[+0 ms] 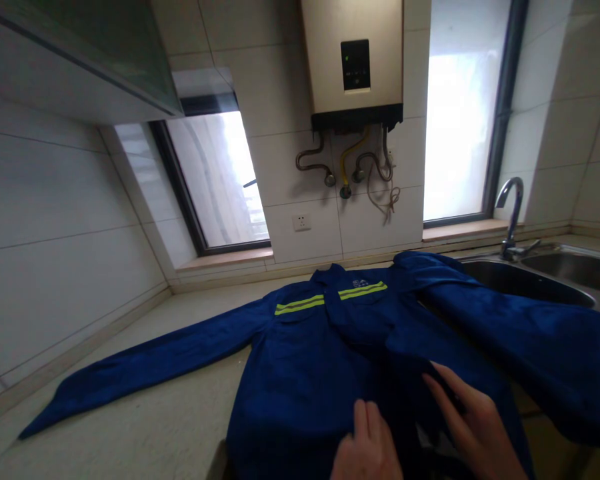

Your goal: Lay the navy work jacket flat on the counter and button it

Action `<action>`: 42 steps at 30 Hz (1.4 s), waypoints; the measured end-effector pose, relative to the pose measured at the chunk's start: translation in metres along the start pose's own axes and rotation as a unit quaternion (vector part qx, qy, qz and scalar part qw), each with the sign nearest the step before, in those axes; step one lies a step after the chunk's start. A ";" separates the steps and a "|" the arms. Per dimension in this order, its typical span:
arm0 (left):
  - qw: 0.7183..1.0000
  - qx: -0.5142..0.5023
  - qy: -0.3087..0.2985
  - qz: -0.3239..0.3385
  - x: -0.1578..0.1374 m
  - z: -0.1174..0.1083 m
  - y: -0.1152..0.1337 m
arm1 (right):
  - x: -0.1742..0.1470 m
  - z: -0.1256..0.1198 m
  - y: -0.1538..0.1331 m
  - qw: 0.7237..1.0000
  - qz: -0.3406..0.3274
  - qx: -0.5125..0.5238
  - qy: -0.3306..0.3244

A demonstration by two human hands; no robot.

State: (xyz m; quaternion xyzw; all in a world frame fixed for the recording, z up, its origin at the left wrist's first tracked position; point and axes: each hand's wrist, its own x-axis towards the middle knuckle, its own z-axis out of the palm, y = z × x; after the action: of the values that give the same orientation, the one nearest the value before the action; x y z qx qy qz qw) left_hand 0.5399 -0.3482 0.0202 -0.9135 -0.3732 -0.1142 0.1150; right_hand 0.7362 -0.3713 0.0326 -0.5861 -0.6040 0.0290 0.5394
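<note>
A dark blue work jacket (300,360) lies front side up on the counter, its collar towards the wall and yellow-green reflective strips across the chest. One sleeve stretches out to the left; the other runs right, past the sink's edge. At the lower part of the front is my left hand (367,443), fingers together and closed on the cloth. My right hand (475,420) pinches the front panel's edge between thumb and fingers, lifting it slightly so the front gapes. Both fingertips are partly hidden by fabric and shadow.
The pale counter (180,413) runs along a tiled wall. At the right is a steel sink (575,270) with a chrome faucet (515,213). A water heater (357,60) with pipes hangs above, and a cabinet (90,53) overhangs the upper left.
</note>
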 end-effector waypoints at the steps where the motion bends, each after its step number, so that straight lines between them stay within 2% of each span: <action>1: 0.998 0.033 0.052 0.002 0.001 -0.016 -0.008 | 0.003 0.001 -0.006 1.000 -0.006 0.005 -0.005; 2: 0.994 0.064 0.090 -0.003 0.003 -0.032 -0.015 | 0.006 0.001 -0.012 1.000 -0.010 0.010 -0.010; 4: 0.987 0.105 0.115 -0.031 0.010 -0.061 -0.028 | 0.012 0.002 -0.022 0.999 -0.012 0.021 -0.021; 6: 0.986 0.116 0.104 -0.057 0.016 -0.081 -0.036 | 0.019 0.004 -0.030 0.999 -0.018 0.030 -0.037; 8: 0.989 0.110 0.081 -0.059 0.022 -0.090 -0.040 | 0.025 0.007 -0.035 0.998 -0.036 0.028 -0.050; 13: 0.994 0.090 0.052 0.021 0.033 -0.086 -0.039 | 0.038 0.023 -0.050 0.991 -0.126 0.001 -0.037; 15: 0.995 0.075 0.059 0.039 0.036 -0.084 -0.040 | 0.042 0.027 -0.058 0.988 -0.138 0.013 -0.067; 19: 0.994 0.070 0.071 0.039 0.043 -0.087 -0.049 | 0.046 0.024 -0.066 0.979 -0.098 0.067 -0.165; 22: 0.997 0.063 0.029 0.045 0.049 -0.090 -0.057 | 0.045 0.017 -0.061 0.974 -0.071 0.083 -0.197; 26: 0.997 -0.043 -0.055 0.041 0.055 -0.093 -0.063 | 0.044 0.014 -0.049 0.970 -0.106 0.084 -0.200; 29: 0.984 -0.163 -0.066 0.019 0.055 -0.098 -0.067 | 0.045 0.015 -0.041 0.967 -0.122 0.089 -0.205; 31: 0.976 -0.206 -0.063 0.014 0.054 -0.104 -0.071 | 0.046 0.017 -0.037 0.970 -0.111 0.090 -0.196; 38: 0.967 -0.234 -0.104 0.010 0.049 -0.127 -0.090 | 0.047 0.024 -0.034 0.987 -0.005 0.106 -0.120; 42: 0.955 -0.287 -0.073 -0.030 0.043 -0.132 -0.089 | 0.046 0.026 -0.037 0.986 0.037 0.119 -0.113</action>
State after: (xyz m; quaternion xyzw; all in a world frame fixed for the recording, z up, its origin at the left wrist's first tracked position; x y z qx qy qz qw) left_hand 0.4907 -0.2973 0.1691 -0.9022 -0.3594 -0.1525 -0.1833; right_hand 0.7059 -0.3332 0.0754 -0.5322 -0.6312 0.1865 0.5325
